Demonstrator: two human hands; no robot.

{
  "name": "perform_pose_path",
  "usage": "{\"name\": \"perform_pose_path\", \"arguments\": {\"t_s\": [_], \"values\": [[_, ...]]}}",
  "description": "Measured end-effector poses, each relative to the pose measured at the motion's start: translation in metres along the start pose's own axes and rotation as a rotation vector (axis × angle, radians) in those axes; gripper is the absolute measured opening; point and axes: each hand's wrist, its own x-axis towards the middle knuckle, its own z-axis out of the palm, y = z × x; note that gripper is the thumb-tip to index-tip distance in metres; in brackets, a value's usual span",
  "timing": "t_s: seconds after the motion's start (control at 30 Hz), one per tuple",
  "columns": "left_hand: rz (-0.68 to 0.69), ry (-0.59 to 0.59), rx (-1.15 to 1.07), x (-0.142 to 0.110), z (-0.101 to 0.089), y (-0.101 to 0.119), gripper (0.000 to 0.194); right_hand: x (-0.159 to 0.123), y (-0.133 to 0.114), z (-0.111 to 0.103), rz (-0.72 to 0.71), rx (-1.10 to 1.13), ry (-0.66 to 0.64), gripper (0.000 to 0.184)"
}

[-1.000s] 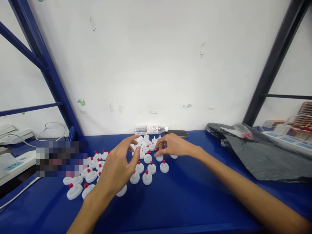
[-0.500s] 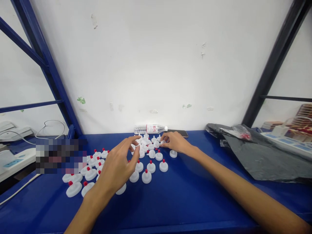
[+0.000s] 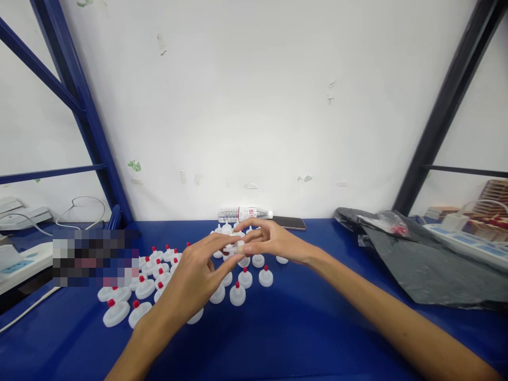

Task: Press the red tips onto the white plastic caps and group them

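My left hand and my right hand meet over the middle of the blue table. Between their fingertips is a small whitish translucent nozzle cap, partly hidden by the fingers. Both hands are closed in a pinch on it. Several white caps with red tips stand around my left hand, such as one cap in front and another farther right. Behind my fingers is a cluster of white caps, some with bare nozzles, largely covered by the hands.
A clear plastic bottle lies against the wall beside a dark phone. On the right, a grey plastic bag spreads near a power strip. Blue posts and cables are at the left; a blurred patch hides part of that side.
My right hand has moved left from the back cluster with a nozzle cap. My left fingers, spread before, now close on that cap too. The view has tilted slightly.
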Motion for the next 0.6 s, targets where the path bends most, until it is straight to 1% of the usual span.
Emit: {"name": "perform_pose_path", "arguments": {"t_s": [0.07,0.1,0.17,0.2,0.23,0.27,0.3,0.37,0.47,0.6], "values": [[-0.013,0.028,0.008,0.000,0.000,-0.001,0.030,0.001,0.003,-0.008,-0.003,-0.028,0.040,0.044],[-0.028,0.051,0.022,0.000,0.000,-0.001,0.030,0.001,0.006,-0.016,-0.006,-0.089,0.095,0.041],[-0.077,0.082,0.043,0.000,0.000,-0.002,0.033,0.001,0.017,-0.036,-0.020,-0.329,0.256,0.038],[-0.102,0.091,0.049,0.000,0.000,-0.002,0.034,0.001,0.024,-0.046,-0.022,-0.499,0.341,0.035],[-0.122,0.096,0.054,0.000,0.000,-0.002,0.034,0.000,0.032,-0.057,-0.016,-0.655,0.397,0.032],[-0.134,0.099,0.063,-0.001,-0.001,-0.002,0.033,-0.001,0.042,-0.066,-0.002,-0.759,0.398,0.030],[-0.134,0.105,0.079,-0.001,-0.001,-0.001,0.033,-0.001,0.051,-0.074,0.008,-0.816,0.372,0.029],[-0.112,0.119,0.128,-0.002,-0.002,-0.001,0.032,-0.001,0.068,-0.084,0.010,-0.872,0.316,0.025],[-0.085,0.115,0.177,-0.002,-0.002,0.000,0.032,0.001,0.085,-0.086,-0.001,-0.927,0.297,0.020],[-0.093,0.067,0.204,-0.002,-0.001,-0.002,0.034,0.004,0.091,-0.081,0.018,-0.969,0.338,0.015]]}}
